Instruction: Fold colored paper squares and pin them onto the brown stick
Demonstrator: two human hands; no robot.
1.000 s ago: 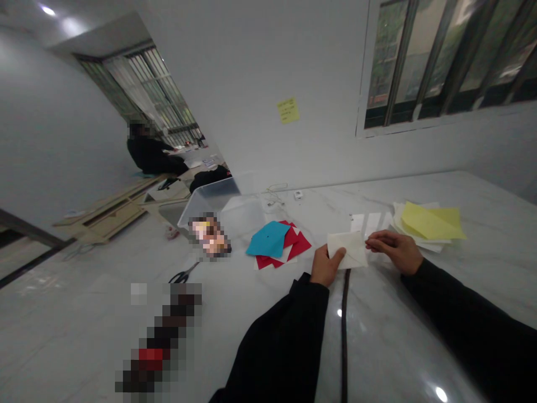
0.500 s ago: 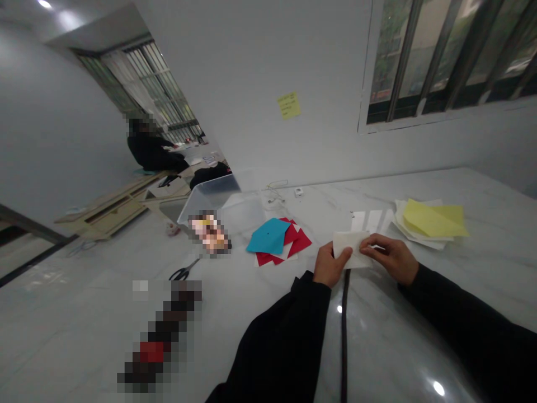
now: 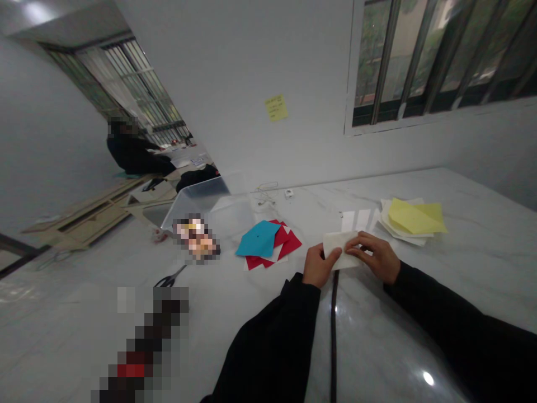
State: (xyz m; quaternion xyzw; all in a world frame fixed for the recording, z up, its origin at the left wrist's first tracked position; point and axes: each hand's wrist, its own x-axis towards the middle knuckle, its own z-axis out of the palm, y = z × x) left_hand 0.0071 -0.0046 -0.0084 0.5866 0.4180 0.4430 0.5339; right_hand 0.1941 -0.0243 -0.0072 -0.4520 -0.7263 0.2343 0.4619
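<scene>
A small cream-white piece of paper (image 3: 334,243) is held up above the marble-patterned table. My left hand (image 3: 319,266) grips its left side, thumb laid across the front. With thumb and fingers pinched together, my right hand (image 3: 375,256) works at the paper's right part; the fingers hide what lies between them. Left of my hands lies a pile of blue paper (image 3: 259,239) and red paper (image 3: 289,243). To the right, yellow paper (image 3: 417,217) rests on several white sheets (image 3: 388,224).
Scissors (image 3: 170,278) lie on the left, near a blurred-out item (image 3: 197,238) and a clear plastic bin (image 3: 197,196). A dark cord (image 3: 334,336) runs down the table below the paper. One person (image 3: 134,148) sits far back. A yellow note (image 3: 276,108) sticks to the wall.
The whole view has shifted, so the scene appears further left. Both hands keep their hold on the paper, with only slight finger movement on the right.
</scene>
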